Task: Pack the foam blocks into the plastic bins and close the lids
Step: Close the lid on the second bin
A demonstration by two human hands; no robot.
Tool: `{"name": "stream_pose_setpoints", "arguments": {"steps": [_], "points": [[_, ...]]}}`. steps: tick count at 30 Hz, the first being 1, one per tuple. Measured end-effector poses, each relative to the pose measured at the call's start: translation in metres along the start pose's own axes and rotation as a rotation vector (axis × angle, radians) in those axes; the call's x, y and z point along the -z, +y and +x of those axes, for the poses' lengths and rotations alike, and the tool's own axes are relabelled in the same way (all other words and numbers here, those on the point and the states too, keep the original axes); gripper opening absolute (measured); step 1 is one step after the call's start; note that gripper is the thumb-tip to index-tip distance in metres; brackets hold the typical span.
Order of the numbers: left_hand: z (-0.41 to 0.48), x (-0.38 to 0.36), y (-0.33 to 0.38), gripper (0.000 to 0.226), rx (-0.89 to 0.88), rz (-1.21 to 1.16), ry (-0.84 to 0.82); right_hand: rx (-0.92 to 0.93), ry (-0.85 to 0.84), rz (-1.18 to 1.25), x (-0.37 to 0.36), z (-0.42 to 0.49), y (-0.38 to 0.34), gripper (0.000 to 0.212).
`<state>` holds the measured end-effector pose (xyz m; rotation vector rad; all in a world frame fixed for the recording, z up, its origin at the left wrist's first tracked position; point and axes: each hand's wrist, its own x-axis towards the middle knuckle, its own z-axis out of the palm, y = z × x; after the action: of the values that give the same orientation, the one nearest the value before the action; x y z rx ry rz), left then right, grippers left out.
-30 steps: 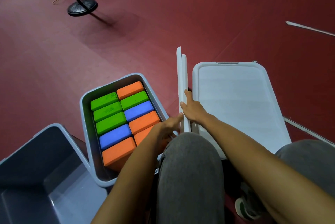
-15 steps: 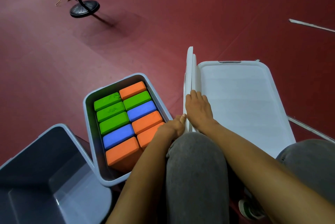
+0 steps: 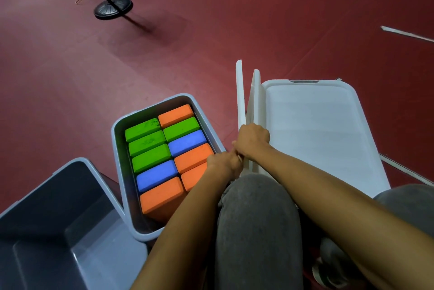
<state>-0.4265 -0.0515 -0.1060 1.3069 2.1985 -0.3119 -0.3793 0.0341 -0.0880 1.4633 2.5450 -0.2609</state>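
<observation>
- Upright lids point(image 3: 240, 97): pair on edge, 3 o'clock of the block-filled bin point(image 3: 143, 233).
- Handling, judged: light, stiff, slick; take by both long edges.
- Right grip point(image 3: 253, 140): curled over their top edge.
- Left grip point(image 3: 223, 165): curled at their near end; hold unclear.

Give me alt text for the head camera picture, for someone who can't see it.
The left hand and right hand grip white lids standing on edge between an open bin packed with green, blue and orange blocks and a lidded bin. An empty bin sits at lower left.
</observation>
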Motion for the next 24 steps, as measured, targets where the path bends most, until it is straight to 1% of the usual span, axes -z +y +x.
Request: {"name": "stream_pose_setpoints", "arguments": {"steps": [2,5,7,9,11,13,14,15,17,21,24], "points": [[0.005,-0.003,-0.006,0.050,0.002,-0.068,-0.047,-0.051,-0.035,0.114,0.004,0.007,-0.003,0.033],[0.007,-0.001,-0.014,0.065,0.002,-0.307,-0.090,-0.093,-0.053,0.268,0.012,0.017,-0.004,0.031],[-0.004,0.010,-0.013,0.060,-0.041,-0.518,-0.085,-0.102,-0.031,0.403,0.017,0.020,-0.007,0.034],[-0.018,0.025,-0.008,0.053,-0.084,-0.743,-0.059,-0.077,-0.007,0.557,0.024,0.020,-0.011,0.026],[-0.028,0.040,-0.007,0.051,-0.094,-0.882,0.022,-0.045,0.027,0.720,0.034,0.016,-0.017,0.014],[-0.035,0.053,-0.009,0.052,-0.066,-1.003,0.080,-0.004,0.044,0.808,0.047,0.011,-0.020,0.020],[-0.040,0.059,-0.011,0.056,-0.076,-1.030,0.093,0.024,0.027,0.809,0.056,0.007,-0.020,0.023],[-0.046,0.065,-0.014,0.061,-0.096,-1.009,0.096,0.058,0.003,0.792,0.066,0.001,-0.020,0.027],[-0.062,0.075,-0.017,0.060,-0.135,-0.957,0.120,0.105,-0.009,0.746,0.084,-0.010,-0.020,0.033],[-0.103,0.097,-0.024,0.052,-0.150,-0.947,0.191,0.159,0.063,0.724,0.116,-0.037,-0.034,0.039],[-0.133,0.105,-0.035,0.057,-0.111,-0.985,0.226,0.230,0.131,0.690,0.135,-0.055,-0.050,0.038]]}}
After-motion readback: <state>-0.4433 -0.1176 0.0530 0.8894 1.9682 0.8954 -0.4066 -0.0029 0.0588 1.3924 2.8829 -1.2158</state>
